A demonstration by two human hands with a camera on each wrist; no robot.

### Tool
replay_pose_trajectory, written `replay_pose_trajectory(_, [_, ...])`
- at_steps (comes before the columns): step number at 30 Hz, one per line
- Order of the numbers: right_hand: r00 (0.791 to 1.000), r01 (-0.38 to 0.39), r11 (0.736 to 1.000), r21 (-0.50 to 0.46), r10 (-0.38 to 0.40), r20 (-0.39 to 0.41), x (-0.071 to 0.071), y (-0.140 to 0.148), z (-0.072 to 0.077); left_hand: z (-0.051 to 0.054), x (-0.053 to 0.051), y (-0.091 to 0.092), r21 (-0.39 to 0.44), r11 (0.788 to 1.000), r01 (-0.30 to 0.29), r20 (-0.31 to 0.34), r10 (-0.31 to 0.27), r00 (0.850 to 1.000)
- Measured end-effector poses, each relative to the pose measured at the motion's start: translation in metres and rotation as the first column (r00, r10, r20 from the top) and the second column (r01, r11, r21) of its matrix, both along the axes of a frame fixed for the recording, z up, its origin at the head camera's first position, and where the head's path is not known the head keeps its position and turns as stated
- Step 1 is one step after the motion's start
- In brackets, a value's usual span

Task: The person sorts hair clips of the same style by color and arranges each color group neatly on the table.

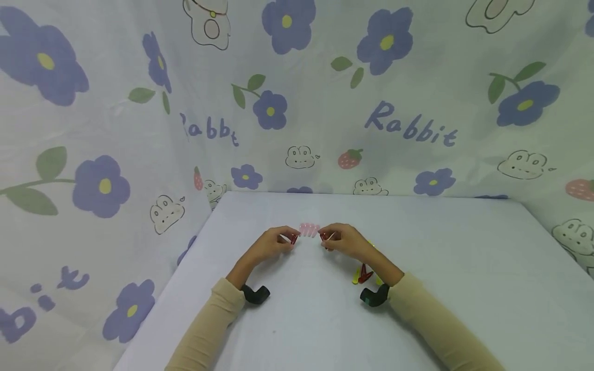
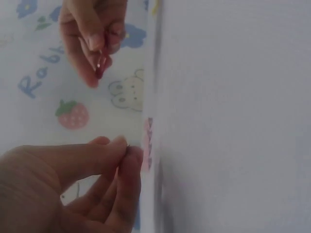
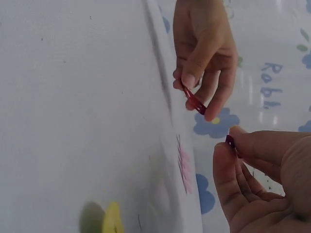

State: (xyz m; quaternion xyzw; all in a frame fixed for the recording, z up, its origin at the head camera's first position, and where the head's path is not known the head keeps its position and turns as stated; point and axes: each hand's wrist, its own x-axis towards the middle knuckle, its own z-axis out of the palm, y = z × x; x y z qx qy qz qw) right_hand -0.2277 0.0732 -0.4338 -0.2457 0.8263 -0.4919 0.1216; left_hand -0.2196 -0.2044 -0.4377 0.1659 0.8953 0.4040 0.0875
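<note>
Red and glossy, a slim slotted hair clip (image 1: 294, 239) sits at the left of centre in the head view, where we see the left hand (image 1: 271, 243) pinching it between thumb and fingertips. To its right, the right hand (image 1: 345, 240) pinches a second slim red hair clip (image 1: 324, 237) in the same way. Between the hands and slightly farther off, on the white table (image 1: 297, 330), we find a slanted row of small pink hair clips (image 1: 309, 230). Nearer and to the right, partly behind the right forearm, lie a loose dark-red hair clip (image 1: 364, 275) and bright yellow hair clips (image 1: 356, 275).

From the left wrist, the left fingertips nearly hide their clip; we make out only a dark tip. The right hand's clip juts beyond its thumb.

From the right wrist, we see the left hand's clip lengthwise, slender and slotted, with the thumb near one end. We judge both clips light and fairly stiff, probably thin coated metal, a little springy and smooth enough to swivel in a loose pinch. We would grip the flat sides lightly, avoiding a hard squeeze that might flex them.
</note>
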Motion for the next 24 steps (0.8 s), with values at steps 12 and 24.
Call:
replay_pose_trajectory(12, [0.998, -0.007, 0.996, 0.090, 0.012, -0.056, 0.000, -0.037, -0.009, -0.007, 0.000, -0.001, -0.030, 0.999, 0.031, -0.074, -0.033, 0.997])
replay_pose_trajectory(24, [0.971, 0.041, 0.977, 0.209, 0.010, -0.237, 0.007, -0.053, -0.024, -0.019, -0.001, -0.001, -0.125, 0.990, 0.069, -0.191, -0.092, 0.977])
